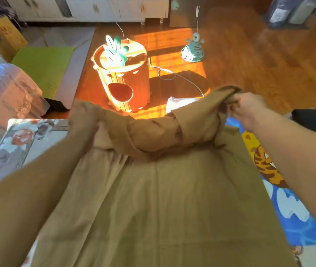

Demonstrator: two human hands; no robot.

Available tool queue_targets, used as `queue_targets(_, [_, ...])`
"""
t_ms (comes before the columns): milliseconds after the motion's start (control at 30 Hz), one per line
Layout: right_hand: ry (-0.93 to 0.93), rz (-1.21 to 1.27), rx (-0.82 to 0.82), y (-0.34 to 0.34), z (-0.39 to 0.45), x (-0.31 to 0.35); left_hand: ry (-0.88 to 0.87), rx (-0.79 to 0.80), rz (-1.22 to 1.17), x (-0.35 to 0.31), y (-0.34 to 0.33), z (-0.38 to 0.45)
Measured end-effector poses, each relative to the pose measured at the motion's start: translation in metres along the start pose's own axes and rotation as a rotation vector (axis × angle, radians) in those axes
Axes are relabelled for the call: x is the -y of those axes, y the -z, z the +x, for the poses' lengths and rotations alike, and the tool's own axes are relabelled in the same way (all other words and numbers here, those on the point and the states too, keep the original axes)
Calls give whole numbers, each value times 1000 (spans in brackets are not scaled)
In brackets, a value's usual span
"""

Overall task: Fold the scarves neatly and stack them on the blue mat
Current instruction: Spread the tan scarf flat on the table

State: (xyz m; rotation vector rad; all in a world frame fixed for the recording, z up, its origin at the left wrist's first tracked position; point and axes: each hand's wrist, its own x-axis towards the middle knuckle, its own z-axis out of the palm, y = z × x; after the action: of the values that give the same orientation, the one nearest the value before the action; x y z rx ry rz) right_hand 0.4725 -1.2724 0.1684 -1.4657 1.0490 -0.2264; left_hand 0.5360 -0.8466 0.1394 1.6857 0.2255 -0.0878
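Note:
A large tan scarf (163, 209) lies spread across the surface in front of me, its far end lifted and bunched. My left hand (84, 120) grips the far left corner of that raised edge. My right hand (249, 110) pinches the far right corner, held a bit higher. Between the two hands the cloth sags in a loose roll. The blue mat (292, 214), printed with a tiger and white clouds, shows along the right side, mostly hidden under the scarf.
A floral-patterned cloth (24, 143) lies at the left under my forearm. On the wooden floor beyond stand an orange carrot-shaped barrel (122, 78), a small green tower toy (192, 51) and a white cable (172, 74). A green mat (43, 64) lies far left.

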Motion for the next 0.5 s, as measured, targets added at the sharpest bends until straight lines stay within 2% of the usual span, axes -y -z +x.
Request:
queue_targets(67, [-24,-111,160,-3,-9,-28,-245,101,392,18,-47,-47])
queue_targets(133, [64,-434,237,-5,-28,-67,-414,190,602,53,-80,-93])
queue_targets(200, [135,-810,300,-7,-41,-110,-296,316,691,79,-96,-136])
queue_targets(233, [139,-908,336,-11,-43,-129,-210,369,719,89,-101,-157])
queue_targets(300, [142,-939,345,-25,-44,-151,-73,400,777,110,-98,-177])
queue_targets(367, [203,-912,291,-42,-45,-156,66,354,803,120,-86,-178])
queue_targets(500, [234,-831,196,-73,-49,-144,400,237,566,108,-61,-167])
